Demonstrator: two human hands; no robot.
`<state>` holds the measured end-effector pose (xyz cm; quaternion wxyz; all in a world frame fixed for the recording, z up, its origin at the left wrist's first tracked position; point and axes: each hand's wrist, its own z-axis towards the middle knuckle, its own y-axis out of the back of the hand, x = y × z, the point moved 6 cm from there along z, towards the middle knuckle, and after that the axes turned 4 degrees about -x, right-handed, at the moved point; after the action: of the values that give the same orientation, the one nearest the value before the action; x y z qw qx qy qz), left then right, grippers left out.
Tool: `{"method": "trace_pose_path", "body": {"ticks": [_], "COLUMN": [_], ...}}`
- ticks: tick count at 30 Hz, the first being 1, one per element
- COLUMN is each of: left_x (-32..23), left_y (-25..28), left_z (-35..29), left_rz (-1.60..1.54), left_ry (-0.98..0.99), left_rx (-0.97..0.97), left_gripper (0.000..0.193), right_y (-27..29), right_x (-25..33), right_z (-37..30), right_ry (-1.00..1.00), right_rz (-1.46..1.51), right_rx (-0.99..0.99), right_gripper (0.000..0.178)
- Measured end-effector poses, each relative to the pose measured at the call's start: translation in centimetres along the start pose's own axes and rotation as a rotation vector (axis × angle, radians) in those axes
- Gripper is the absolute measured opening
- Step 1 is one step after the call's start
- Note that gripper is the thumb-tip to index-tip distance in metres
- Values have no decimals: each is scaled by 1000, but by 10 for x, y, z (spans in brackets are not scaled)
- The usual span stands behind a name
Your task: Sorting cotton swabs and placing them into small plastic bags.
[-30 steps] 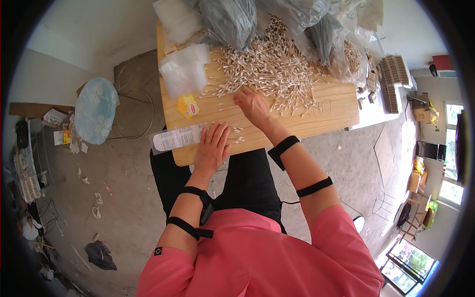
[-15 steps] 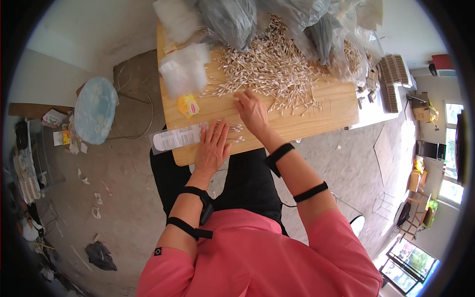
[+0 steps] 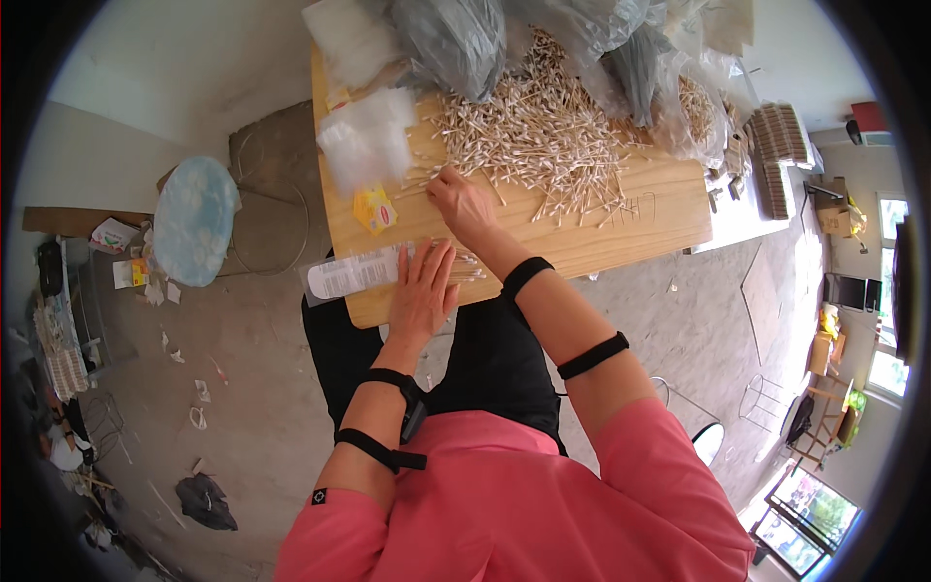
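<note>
My left hand [image 3: 422, 291] lies flat with its fingers stretched out near the table's front edge. It covers one end of a clear plastic packet [image 3: 354, 275] with a white printed insert. A few cotton swabs [image 3: 471, 270] stick out to the right of its fingers. At the left edge of a big heap of cotton swabs [image 3: 533, 141], my right hand [image 3: 464, 207] has its fingertips drawn together on the tabletop. Whatever those fingers pinch is too small to make out. Some loose swabs lie just left of them.
Left of my hands are a yellow packet [image 3: 374, 210] and a stack of clear plastic bags [image 3: 367, 141]. Grey plastic bags [image 3: 451, 48] stand behind the heap on the wooden table [image 3: 621, 218]. A blue-covered stool [image 3: 196, 221] is on the floor at left.
My right hand has moved left along the front of the heap, its fingers now lower on the table. My left hand stays on the packet; the whole view has shifted slightly.
</note>
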<state>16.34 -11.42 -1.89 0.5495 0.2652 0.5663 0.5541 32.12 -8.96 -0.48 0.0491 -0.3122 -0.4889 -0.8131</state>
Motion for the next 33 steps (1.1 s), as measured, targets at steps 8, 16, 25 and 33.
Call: {"method": "trace_pose_path", "body": {"ticks": [8,16,25,33], "left_x": [2,-2,1,2], "left_y": [-1,3,1,0], "left_z": [-2,0,1,0], "left_rz": [-7,-18,-14,-10], "left_ry": [14,13,-10,-3], "left_rx": [-4,7,-26,-8], "left_gripper": [68,67,65,63], "right_y": [7,-8,-3,-6], "right_x": [-1,-3,-7,2], "right_z": [0,-19,1,5], "right_ry": [12,45,-29,8], "right_rz": [7,-87,18,91], "right_rx": [15,88,34,56], "right_gripper": [4,6,10,10]}}
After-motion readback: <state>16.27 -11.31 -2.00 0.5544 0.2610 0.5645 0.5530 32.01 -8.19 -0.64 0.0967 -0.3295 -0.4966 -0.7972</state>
